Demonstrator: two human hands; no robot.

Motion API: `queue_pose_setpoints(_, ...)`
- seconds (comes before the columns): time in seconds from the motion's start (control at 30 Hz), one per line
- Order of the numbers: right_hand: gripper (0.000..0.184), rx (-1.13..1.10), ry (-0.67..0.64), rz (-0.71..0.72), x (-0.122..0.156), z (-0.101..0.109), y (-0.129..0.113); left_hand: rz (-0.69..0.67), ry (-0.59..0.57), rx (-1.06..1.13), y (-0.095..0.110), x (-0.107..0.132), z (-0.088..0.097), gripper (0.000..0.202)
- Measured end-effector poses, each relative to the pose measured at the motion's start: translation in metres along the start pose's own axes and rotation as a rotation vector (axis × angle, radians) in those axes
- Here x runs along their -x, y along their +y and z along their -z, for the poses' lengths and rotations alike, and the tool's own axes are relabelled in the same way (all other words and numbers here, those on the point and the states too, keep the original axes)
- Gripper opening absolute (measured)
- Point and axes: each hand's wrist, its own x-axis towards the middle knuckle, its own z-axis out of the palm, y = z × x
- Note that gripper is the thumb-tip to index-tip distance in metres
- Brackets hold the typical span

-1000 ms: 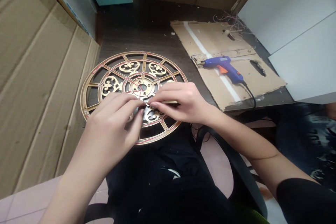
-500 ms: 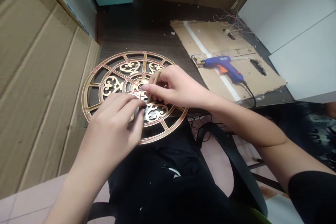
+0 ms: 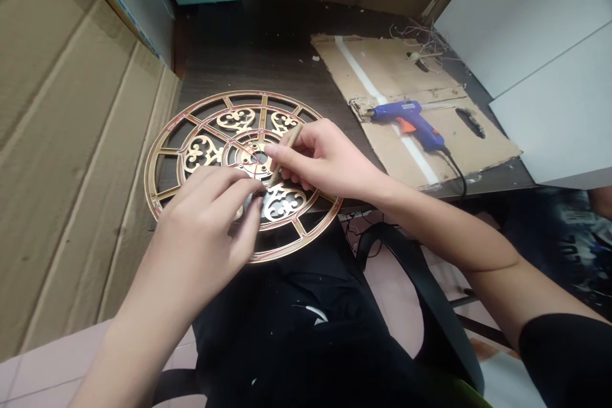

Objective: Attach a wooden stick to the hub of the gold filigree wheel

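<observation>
R hand (image 3: 325, 162) grip, closed on wooden stick (image 3: 294, 136), has swung it approx. upright from sideways, so tip's now nr openwork round panel's (image 3: 247, 157) centre on bench (image 3: 268, 57), by L hand (image 3: 208, 217) (grip's hold: can't tell).

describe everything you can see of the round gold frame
The round gold frame is an openwork disc, metallic-looking: concentric rings, spokes, scrolled ornaments and a holed hub. Thin reddish lines, apparently wires, run along it. It lies roughly flat on the dark table, its near edge overhanging. The left hand covers part; the right hand holds a thin stick whose tip seems to touch it.
</observation>
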Motion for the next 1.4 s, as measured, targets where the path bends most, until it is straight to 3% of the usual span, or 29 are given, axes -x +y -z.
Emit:
queue_pose_setpoints(0.17,0.050,-0.005,0.101,0.070,0.007,0.002,0.001,0.004,0.008,0.005,-0.001,0.000,0.001,0.016)
queue_pose_setpoints(0.5,0.034,0.123,0.152,0.280,0.016,-0.002,0.003,-0.001,0.003,-0.014,0.000,0.000,0.001,0.018)
queue_pose_setpoints(0.8,0.046,0.170,0.097,0.144,0.014,0.001,-0.001,-0.011,0.005,-0.018,0.000,0.000,0.001,0.018)
queue_pose_setpoints(1.0,0.047,0.160,0.111,0.142,0.013,-0.001,0.000,0.000,-0.003,-0.015,0.000,0.000,0.003,0.017)
queue_pose_setpoints(1.17,0.042,0.127,0.189,0.241,0.015,-0.004,0.003,0.013,-0.016,-0.002,-0.001,0.000,0.003,0.016)
queue_pose_setpoints(1.4,0.029,0.167,0.193,0.419,0.017,-0.005,0.010,0.023,-0.028,-0.002,0.001,0.001,0.003,0.018)
